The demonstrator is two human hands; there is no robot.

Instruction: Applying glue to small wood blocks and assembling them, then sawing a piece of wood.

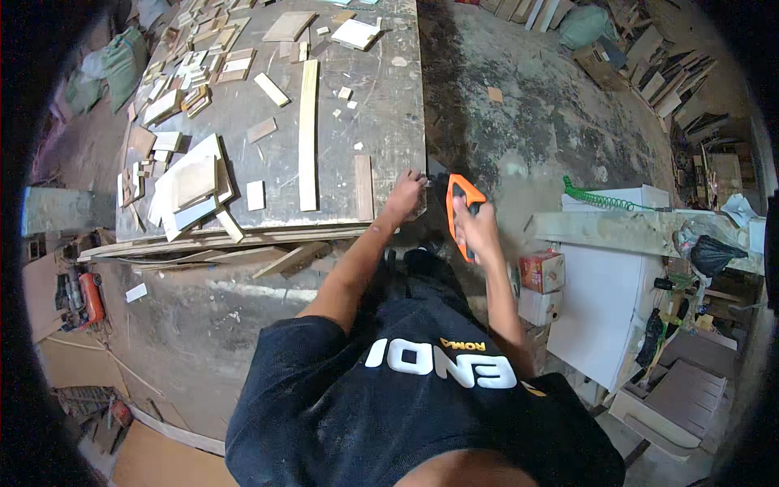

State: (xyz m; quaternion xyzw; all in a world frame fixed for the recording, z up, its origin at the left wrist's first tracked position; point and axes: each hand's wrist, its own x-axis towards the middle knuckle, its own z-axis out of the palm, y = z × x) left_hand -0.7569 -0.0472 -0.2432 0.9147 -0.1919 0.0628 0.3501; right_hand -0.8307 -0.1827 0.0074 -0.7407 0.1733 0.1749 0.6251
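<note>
Right hand grip around saw handle

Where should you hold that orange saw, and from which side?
Best by its orange handle, the looped end nearest the person, coming from behind it. The right hand is wrapped around it that way, so the blade points away toward the table corner, where the left hand rests.

One head-worn fisheye looks steeply down — over the person's chest, workbench ahead.
</note>
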